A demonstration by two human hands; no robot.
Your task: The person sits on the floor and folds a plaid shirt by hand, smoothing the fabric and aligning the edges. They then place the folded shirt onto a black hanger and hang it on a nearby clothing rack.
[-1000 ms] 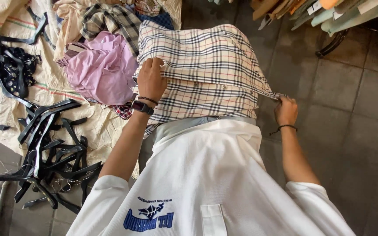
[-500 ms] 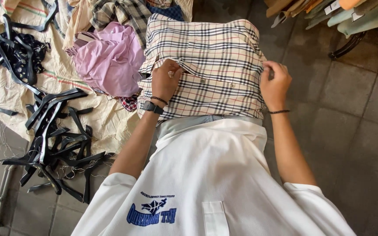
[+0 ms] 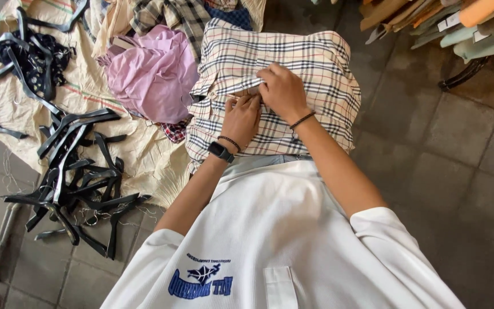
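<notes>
both hands together at the middle of the beige checked shirt [image 3: 315,68], spread on the lap in front of the white polo. left hand [image 3: 242,117] pinching the fabric, fingers closed on it. right hand [image 3: 282,90] clamped on the same fold, just above and touching. pink garment [image 3: 154,74] just left, black hangers [image 3: 70,171] heaped on the cloth-covered floor.

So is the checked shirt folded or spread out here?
Folded. The checked shirt lies as a compact block with its sides tucked in, and the left hand and right hand pinch its middle.
</notes>
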